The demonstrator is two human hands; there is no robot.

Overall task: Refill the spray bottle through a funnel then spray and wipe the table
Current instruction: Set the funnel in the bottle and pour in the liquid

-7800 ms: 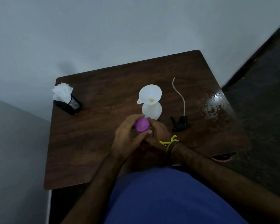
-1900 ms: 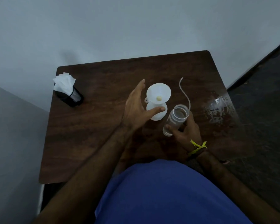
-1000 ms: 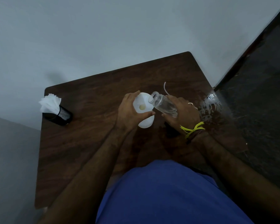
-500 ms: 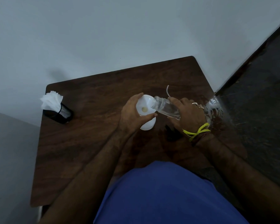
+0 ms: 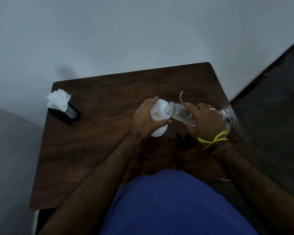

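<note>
A left hand (image 5: 147, 119) grips the white spray bottle (image 5: 158, 131) and funnel (image 5: 158, 110) at mid-table (image 5: 95, 141); the right hand (image 5: 204, 120) clasps a clear bottle (image 5: 180, 112), tipped, mouth at the funnel's rim — a fast pour or nudged funnel could spill.

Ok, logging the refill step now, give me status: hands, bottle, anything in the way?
Left hand steadying funnel. Right hand tipping clear bottle, mouth over funnel. Sprayer head lying beside; nothing blocking.

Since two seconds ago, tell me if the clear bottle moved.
Yes. The clear bottle went from upright, right of the funnel, to tipped with its mouth over it, held by the right hand.
</note>
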